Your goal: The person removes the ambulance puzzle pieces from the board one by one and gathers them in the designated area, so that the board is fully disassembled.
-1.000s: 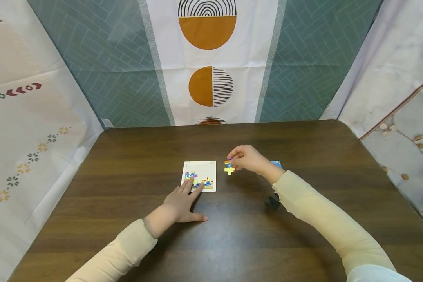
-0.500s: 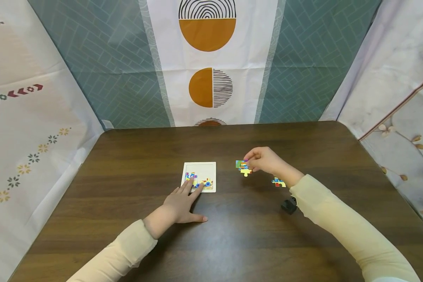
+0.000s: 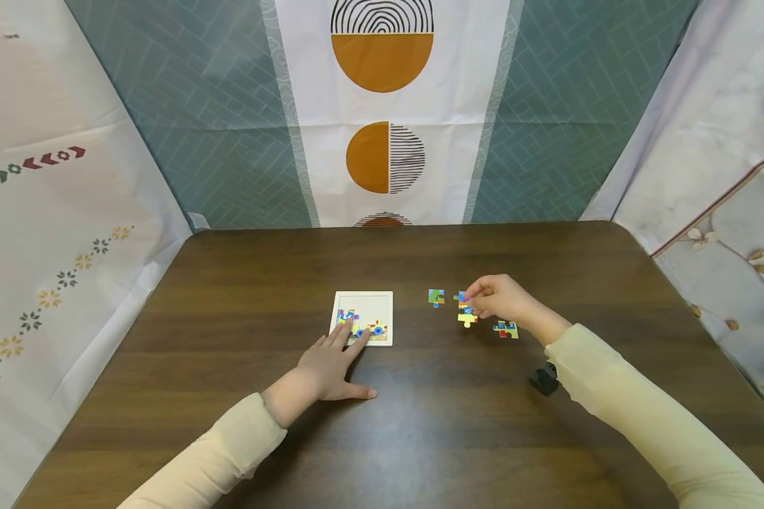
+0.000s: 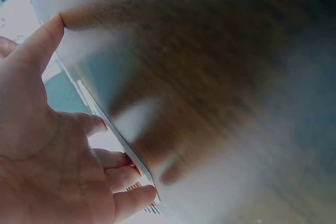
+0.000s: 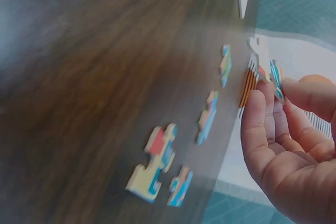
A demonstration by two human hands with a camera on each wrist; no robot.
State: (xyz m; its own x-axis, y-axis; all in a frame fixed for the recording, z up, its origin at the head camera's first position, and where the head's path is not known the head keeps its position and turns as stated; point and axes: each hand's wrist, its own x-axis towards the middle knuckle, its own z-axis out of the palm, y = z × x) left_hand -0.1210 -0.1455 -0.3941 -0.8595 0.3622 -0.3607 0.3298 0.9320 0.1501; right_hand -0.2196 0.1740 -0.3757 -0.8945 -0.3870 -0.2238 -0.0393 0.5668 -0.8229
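My right hand (image 3: 499, 297) pinches a jigsaw puzzle piece (image 3: 467, 320) with a yellow tab, above the right part of the table. In the right wrist view, thumb and fingertips hold the blue-striped piece (image 5: 276, 81) on edge; a pale-edged part (image 5: 261, 56) beside it may be a second piece. My left hand (image 3: 331, 367) lies spread, fingertips on the lower edge of a white square puzzle board (image 3: 375, 302), thumb on the table. A partly covered strip of fitted pieces (image 3: 377, 330) fills the board's lower side. The left wrist view shows the palm (image 4: 47, 166) beside the board's edge.
Loose pieces lie on the dark wooden table (image 3: 382, 452): a green one (image 3: 436, 297), a blue one (image 3: 460, 295) partly behind my right hand, and a yellow, red and blue one (image 3: 506, 329). Another blue piece (image 5: 181, 187) shows in the right wrist view. Cloth hangings surround the table.
My right hand has moved right, away from the board, carrying the pinched piece. The green piece and the yellow, red and blue piece have come into view. My left hand has stayed put.
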